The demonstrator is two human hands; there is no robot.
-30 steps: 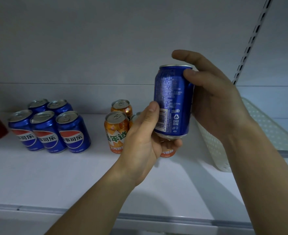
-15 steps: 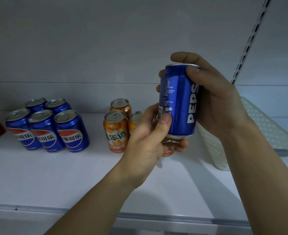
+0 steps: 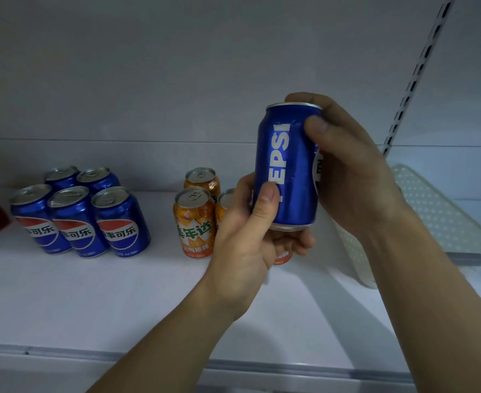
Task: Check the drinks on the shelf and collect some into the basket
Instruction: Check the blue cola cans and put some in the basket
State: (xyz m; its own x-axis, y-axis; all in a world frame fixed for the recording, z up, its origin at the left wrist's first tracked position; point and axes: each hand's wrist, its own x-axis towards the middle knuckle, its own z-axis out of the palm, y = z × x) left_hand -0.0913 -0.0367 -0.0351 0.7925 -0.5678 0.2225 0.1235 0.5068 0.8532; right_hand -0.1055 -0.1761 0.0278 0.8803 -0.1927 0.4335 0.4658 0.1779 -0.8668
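Pepsi can (image 3: 289, 165) stood upright in the air above the shelf (image 3: 120, 293), held between both hands. The left hand (image 3: 250, 239) cupped its base, thumb pressed on the lower wall; the right hand (image 3: 352, 165) curled round the upper wall at 3 o'clock of it. It looked unopened, so probably heavy for its size, smooth and a little slippery, with thin walls that would dent under a hard squeeze; a grip round the middle seemed safest. The white basket (image 3: 432, 217) lay at 3 o'clock, five blue cans (image 3: 92, 219) at 9 o'clock, orange cans (image 3: 195, 222) between.
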